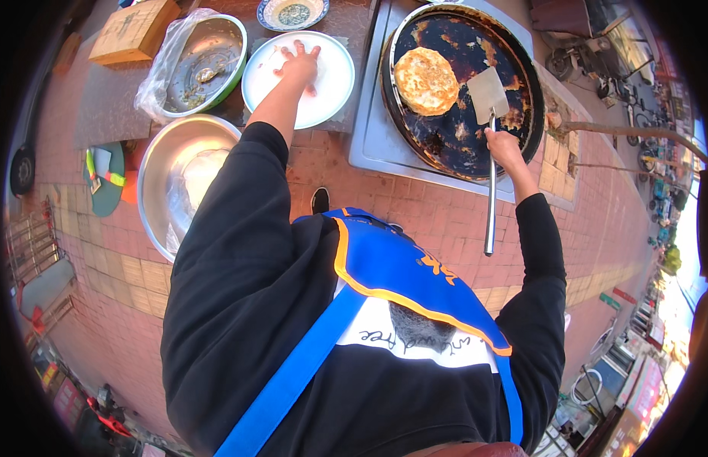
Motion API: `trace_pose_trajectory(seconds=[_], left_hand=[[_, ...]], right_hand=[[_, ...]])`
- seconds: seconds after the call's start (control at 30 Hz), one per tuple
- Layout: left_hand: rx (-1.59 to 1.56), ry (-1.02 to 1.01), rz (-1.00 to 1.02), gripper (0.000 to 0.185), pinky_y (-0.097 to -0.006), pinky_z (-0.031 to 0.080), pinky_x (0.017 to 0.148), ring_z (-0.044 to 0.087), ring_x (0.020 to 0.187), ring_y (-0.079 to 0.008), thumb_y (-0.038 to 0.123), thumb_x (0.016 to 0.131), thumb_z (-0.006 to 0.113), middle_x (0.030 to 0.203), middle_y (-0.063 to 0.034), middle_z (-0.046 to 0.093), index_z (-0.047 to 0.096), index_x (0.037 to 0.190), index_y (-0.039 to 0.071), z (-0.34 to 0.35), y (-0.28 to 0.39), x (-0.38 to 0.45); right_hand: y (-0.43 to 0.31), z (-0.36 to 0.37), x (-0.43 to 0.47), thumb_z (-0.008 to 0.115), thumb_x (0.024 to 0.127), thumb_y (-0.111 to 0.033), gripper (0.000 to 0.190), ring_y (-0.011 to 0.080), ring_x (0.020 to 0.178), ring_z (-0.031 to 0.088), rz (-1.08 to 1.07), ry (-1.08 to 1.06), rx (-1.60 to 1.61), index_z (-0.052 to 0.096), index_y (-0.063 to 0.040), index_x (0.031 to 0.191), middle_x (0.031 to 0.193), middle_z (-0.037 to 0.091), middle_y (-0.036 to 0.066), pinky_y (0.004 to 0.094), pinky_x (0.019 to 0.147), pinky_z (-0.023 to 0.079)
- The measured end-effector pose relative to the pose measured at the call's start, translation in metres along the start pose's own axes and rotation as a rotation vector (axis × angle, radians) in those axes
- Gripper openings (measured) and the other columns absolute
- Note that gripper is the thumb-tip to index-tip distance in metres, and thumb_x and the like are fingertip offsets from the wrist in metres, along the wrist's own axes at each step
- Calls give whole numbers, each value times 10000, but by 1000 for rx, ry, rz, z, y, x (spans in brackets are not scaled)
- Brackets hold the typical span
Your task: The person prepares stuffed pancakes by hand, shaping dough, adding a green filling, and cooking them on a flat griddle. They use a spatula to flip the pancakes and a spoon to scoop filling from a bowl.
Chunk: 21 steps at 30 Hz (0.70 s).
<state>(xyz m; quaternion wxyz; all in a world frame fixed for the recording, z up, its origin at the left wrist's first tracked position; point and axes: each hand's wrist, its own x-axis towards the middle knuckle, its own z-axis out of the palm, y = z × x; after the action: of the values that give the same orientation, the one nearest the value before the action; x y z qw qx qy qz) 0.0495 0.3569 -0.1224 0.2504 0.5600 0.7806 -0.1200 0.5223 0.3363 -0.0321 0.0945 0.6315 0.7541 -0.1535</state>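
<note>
With its fingers spread, my left hand [301, 69] is over a round white plate [334, 85] with a blue rim and holds nothing. Whether the palm presses on something white there, I cannot tell. My right hand [502, 147] grips the long metal handle of a spatula [489, 94]. The spatula's flat blade is above or on the dark surface of a large round griddle pan [434, 140]. Left of the blade lies a round, browned flatbread [426, 81], a small gap apart from it.
A green-rimmed metal bowl [217, 63] with filling scraps and a spoon [206, 75] stands left of the plate. Nearer me is a large steel basin [154, 188] holding pale dough [208, 168]. A patterned bowl [293, 13] and a wooden box [135, 31] sit farther back.
</note>
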Motion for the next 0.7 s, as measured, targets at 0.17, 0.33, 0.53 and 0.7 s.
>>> trace_pose_trajectory(seconds=[0.17,0.33,0.53,0.7], left_hand=[[-64,0,-3,1299,-747,339,997,32,1463,-465,26,502,927,1627,-78,-41,211,1508,429,-1,1,-2],[-76,9,0,1288,-755,314,1008,32,1466,-462,2,504,921,1627,-82,-34,230,1504,427,-2,1,-6],[-74,17,9,1249,-748,319,1011,51,1460,-471,26,530,921,1623,-94,-17,235,1500,412,-2,0,-6],[-55,23,22,1220,-740,335,1007,63,1453,-481,54,552,919,1616,-112,4,227,1497,396,0,-1,-5]], right_hand=[[-65,-16,1,452,972,-387,512,474,847,633,-105,121,-61,680,49,828,843,655,287,530,766,491],[-126,-2,-17,506,956,-343,427,410,772,668,-231,108,-119,712,5,819,791,680,229,488,706,527],[-91,26,-50,566,930,-323,380,311,635,666,-276,157,-424,688,-72,672,616,653,131,422,611,512],[-27,6,-82,624,900,-329,305,245,639,669,-298,192,-632,618,-114,684,607,639,79,377,587,487]])
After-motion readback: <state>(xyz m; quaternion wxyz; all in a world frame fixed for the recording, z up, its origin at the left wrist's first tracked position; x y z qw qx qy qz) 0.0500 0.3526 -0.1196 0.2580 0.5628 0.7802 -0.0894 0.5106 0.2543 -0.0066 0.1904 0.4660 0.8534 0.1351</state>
